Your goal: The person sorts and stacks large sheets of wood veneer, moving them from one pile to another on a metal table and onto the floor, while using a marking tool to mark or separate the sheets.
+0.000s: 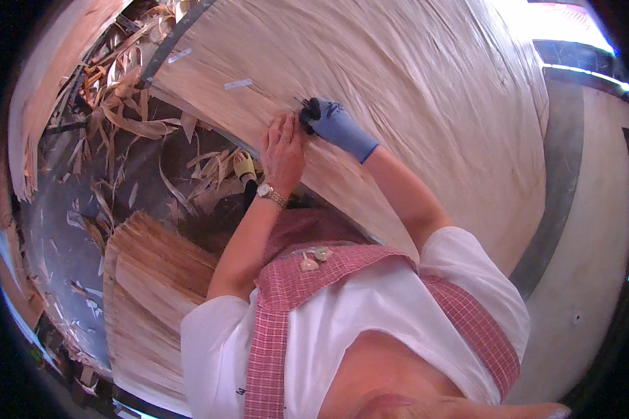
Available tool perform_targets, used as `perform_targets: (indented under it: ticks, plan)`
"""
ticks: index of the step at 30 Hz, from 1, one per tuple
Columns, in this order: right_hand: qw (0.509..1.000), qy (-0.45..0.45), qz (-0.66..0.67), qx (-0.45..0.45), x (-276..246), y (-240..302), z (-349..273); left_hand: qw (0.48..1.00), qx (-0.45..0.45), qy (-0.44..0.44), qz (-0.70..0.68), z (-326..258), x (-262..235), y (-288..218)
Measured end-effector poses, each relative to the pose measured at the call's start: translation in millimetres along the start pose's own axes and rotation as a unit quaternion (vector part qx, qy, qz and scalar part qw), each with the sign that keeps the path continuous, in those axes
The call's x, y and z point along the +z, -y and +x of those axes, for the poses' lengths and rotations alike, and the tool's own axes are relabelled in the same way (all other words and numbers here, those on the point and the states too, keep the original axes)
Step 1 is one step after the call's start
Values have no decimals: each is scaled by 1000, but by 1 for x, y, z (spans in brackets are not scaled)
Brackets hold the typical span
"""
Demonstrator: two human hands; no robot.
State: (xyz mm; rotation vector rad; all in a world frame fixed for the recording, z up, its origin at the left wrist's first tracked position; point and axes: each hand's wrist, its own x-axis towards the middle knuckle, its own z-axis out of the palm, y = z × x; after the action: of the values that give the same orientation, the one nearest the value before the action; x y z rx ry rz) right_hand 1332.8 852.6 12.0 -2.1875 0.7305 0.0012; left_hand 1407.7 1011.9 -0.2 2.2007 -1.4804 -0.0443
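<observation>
A large pale sheet of wood veneer (426,91) lies in front of me, its grain running lengthwise and its surface rippled. My left hand (283,153), bare and with a watch at the wrist, rests on the sheet near its close edge, fingers stretched out. Right beside it is my right hand (332,126), in a blue-grey glove with dark fingertips. Its fingers are closed at the veneer's surface; a small dark thing shows at the fingertips, too small to name. Two short white strips (238,84) lie on the sheet to the left of my hands.
Torn veneer ribbons (140,126) litter the floor at the left. Another veneer stack (147,279) lies low at my left side, and a reddish sheet (56,84) stands at the far left. A dark band (555,188) borders a pale surface (601,209) on the right.
</observation>
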Motion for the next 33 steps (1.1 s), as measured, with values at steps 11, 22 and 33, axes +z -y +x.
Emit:
perform_targets:
  ticks: [11, 22, 33]
  plan:
    - [992, -82, 30, 96, -77, -33, -63, 994, 25, 54, 97, 15, 9, -12]
    - [474, -679, 306, 469, -29, -172, -506, 974, 83, 110, 179, 21, 3, -52]
    - [543, -484, 108, 678, -49, -256, -626, 942, 167, 175, 234, 33, 4, -28]
